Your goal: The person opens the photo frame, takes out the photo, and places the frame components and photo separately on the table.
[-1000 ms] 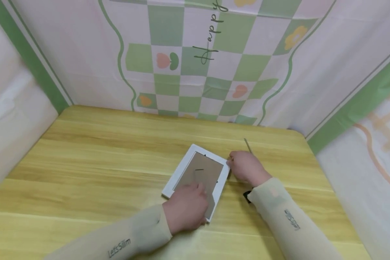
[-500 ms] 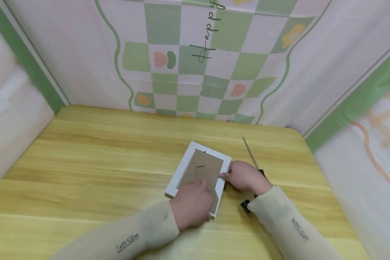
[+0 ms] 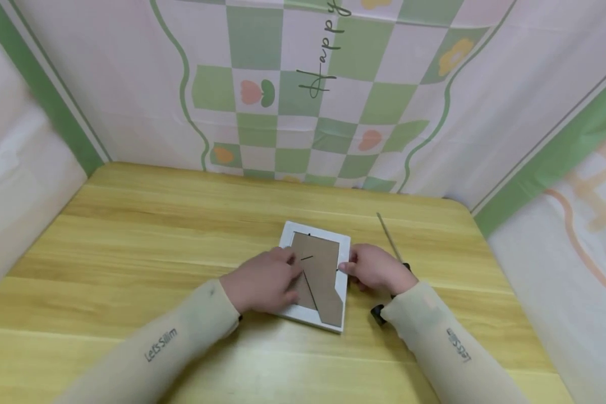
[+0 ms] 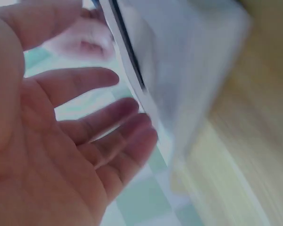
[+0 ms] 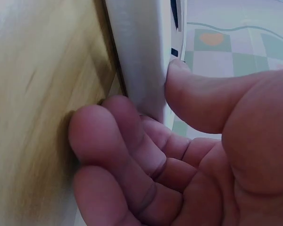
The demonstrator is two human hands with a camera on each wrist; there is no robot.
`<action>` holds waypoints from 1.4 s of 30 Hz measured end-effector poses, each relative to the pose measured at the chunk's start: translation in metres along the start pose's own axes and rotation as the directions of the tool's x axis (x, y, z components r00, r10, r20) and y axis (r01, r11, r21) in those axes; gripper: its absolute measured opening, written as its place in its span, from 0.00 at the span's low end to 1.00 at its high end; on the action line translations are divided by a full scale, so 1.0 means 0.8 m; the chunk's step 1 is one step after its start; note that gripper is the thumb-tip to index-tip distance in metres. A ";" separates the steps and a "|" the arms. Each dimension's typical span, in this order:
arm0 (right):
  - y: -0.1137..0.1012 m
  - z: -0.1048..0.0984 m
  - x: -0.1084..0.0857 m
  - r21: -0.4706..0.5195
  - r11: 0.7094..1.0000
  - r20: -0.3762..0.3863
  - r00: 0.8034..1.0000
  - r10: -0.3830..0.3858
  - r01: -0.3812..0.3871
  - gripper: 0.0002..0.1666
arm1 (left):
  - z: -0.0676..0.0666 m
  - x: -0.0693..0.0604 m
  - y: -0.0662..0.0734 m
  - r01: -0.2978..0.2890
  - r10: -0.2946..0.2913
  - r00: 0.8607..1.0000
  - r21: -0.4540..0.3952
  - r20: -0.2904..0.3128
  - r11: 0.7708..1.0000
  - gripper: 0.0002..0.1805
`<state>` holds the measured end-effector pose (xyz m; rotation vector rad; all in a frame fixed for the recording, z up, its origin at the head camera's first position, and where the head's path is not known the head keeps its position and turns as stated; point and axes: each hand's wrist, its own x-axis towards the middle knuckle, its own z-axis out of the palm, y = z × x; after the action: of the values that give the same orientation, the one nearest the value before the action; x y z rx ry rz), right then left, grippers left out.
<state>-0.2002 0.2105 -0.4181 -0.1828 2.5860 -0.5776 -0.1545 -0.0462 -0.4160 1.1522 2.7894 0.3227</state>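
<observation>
A white picture frame point(image 3: 308, 321) lies back side up on the table, a brown backing board point(image 3: 323, 280) inside it with dark slits and a cut-off lower corner. My right hand point(image 3: 379, 267) holds the frame's right edge. In the right wrist view, its thumb point(image 5: 193, 94) presses the rim while the curled fingers point(image 5: 96, 136) sit low against the side and the tabletop. At the frame's left side is my left hand point(image 3: 262, 281), its fingers reaching over the rim in the head view. The left wrist view shows that palm point(image 4: 42, 155) with loosely bent, spread fingers.
A thin metal shaft point(image 3: 390, 237) with a black end lies right of the frame, partly hidden under my right wrist. A black piece point(image 3: 377, 315) shows beside that sleeve; its kind is unclear. A patterned cloth point(image 3: 303, 112) hangs behind the wooden table point(image 3: 156, 224).
My left hand has moved from the lower part of the board to the frame's left side. The frame has turned slightly counterclockwise. My right hand has slid from the upper right corner down the edge.
</observation>
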 end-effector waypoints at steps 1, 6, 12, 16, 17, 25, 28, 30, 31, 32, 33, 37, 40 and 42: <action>0.000 0.000 0.001 0.011 1.000 0.001 1.000 0.006 -0.006 0.16 | -0.001 -0.003 -0.006 0.028 -0.028 1.000 0.009 0.008 1.000 0.23; 0.001 0.000 0.002 0.062 0.998 0.009 1.000 0.015 -0.016 0.15 | 0.000 -0.015 -0.021 0.095 -0.095 0.992 0.006 0.085 0.995 0.31; 0.001 0.003 0.003 0.111 0.994 0.011 1.000 0.007 -0.008 0.17 | 0.004 -0.020 -0.019 0.083 -0.086 0.991 0.032 0.106 0.996 0.32; 0.002 0.007 0.002 0.151 0.989 0.008 1.000 0.008 -0.009 0.18 | 0.003 -0.020 -0.017 0.084 -0.092 0.990 0.082 0.104 0.993 0.33; 0.002 0.007 0.001 0.166 0.986 0.008 1.000 0.008 -0.009 0.18 | 0.002 -0.020 -0.017 0.086 -0.095 0.990 0.088 0.106 0.992 0.33; 0.007 0.012 -0.004 0.252 0.968 -0.024 1.000 0.018 -0.011 0.12 | 0.001 -0.018 -0.015 0.109 -0.122 0.985 0.106 0.121 0.988 0.33; 0.005 0.013 -0.009 0.260 0.966 -0.028 1.000 0.007 0.000 0.10 | 0.001 -0.017 -0.015 0.120 -0.133 0.983 0.105 0.125 0.987 0.33; 0.003 0.013 -0.013 0.269 0.963 -0.028 1.000 0.003 0.005 0.09 | 0.001 -0.016 -0.014 0.128 -0.140 0.982 0.101 0.127 0.987 0.33; 0.002 0.012 -0.015 0.274 0.962 -0.028 1.000 0.003 0.005 0.08 | 0.001 -0.016 -0.014 0.129 -0.141 0.982 0.099 0.127 0.987 0.33; 0.000 0.012 -0.016 0.274 0.962 -0.030 1.000 0.002 0.006 0.08 | 0.001 -0.016 -0.014 0.130 -0.142 0.982 0.095 0.126 0.987 0.33; -0.001 0.012 -0.018 0.276 0.961 -0.031 1.000 0.001 0.008 0.07 | 0.001 -0.016 -0.014 0.130 -0.141 0.982 0.092 0.125 0.987 0.33; -0.006 0.011 -0.023 0.294 0.956 -0.045 0.999 0.008 0.005 0.05 | 0.000 -0.014 -0.013 0.127 -0.136 0.984 0.080 0.115 0.989 0.34; -0.008 0.010 -0.025 0.319 0.948 -0.057 0.998 0.013 0.006 0.05 | 0.000 -0.014 -0.012 0.123 -0.130 0.986 0.074 0.107 0.990 0.34; -0.009 0.010 -0.027 0.335 0.942 -0.070 0.997 0.015 0.009 0.06 | 0.001 -0.013 -0.012 0.120 -0.128 0.986 0.076 0.104 0.990 0.33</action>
<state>-0.1771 0.2056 -0.4122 -0.0442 2.5060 -1.0273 -0.1539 -0.0601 -0.4189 0.9720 2.7796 0.1482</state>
